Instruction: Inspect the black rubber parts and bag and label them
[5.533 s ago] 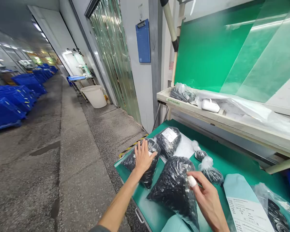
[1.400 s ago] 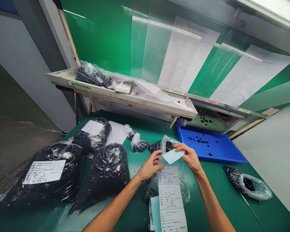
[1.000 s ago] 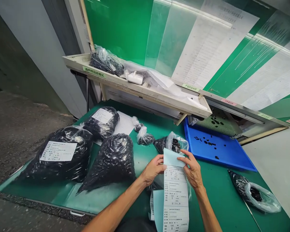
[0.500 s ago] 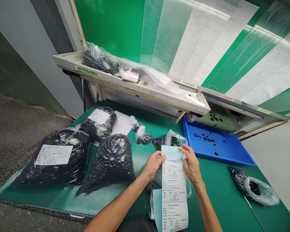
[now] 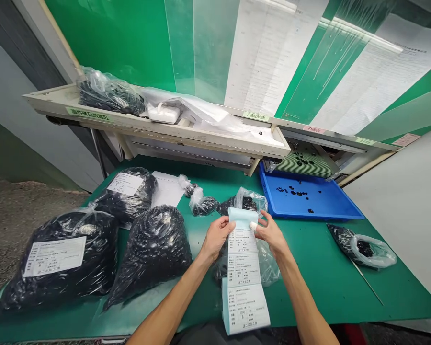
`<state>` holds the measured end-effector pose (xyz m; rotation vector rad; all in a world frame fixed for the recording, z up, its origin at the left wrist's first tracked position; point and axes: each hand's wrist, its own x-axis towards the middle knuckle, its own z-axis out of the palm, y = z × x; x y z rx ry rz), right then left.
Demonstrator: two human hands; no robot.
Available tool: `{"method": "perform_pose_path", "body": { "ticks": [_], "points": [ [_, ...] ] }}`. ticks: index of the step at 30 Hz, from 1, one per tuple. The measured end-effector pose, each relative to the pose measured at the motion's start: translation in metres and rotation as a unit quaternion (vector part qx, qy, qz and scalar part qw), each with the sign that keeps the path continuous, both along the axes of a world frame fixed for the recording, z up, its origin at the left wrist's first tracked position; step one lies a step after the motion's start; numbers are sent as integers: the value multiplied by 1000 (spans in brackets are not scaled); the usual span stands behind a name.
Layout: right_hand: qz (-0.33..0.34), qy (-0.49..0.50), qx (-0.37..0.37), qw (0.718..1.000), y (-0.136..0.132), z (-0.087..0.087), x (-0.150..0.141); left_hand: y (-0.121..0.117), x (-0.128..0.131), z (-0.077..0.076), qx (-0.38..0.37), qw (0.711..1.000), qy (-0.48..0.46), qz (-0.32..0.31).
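From the head camera, I see the left hand [image 5: 216,237] and the right hand [image 5: 271,234] both pinching the upper part of a long strip of white printed labels on pale blue backing paper [image 5: 243,268]. It hangs before the person, near the front edge of the flat green table [image 5: 309,297]. Some seconds ago, the hands were at two large clear plastic bags filled with black parts: the left on the labelled bag [image 5: 96,254], the right at the plump bag [image 5: 153,254] beside it. The strip's blue top, bent over a moment ago, now stands straighter. For the work this means, I judge, that attention has passed to the strip; on the plump bag I can see no label.
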<state>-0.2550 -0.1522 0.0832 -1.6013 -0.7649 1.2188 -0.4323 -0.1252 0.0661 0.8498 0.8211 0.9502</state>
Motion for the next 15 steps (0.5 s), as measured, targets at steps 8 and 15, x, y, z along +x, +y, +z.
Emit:
{"method": "perform_pose_path", "body": {
  "ticks": [8, 15],
  "points": [
    [17, 47, 35, 998, 1, 1, -3, 2, -9, 7, -13, 999, 30, 0],
    [14, 16, 63, 998, 4, 3, -8, 5, -6, 8, -12, 999, 27, 24]
  ]
}}
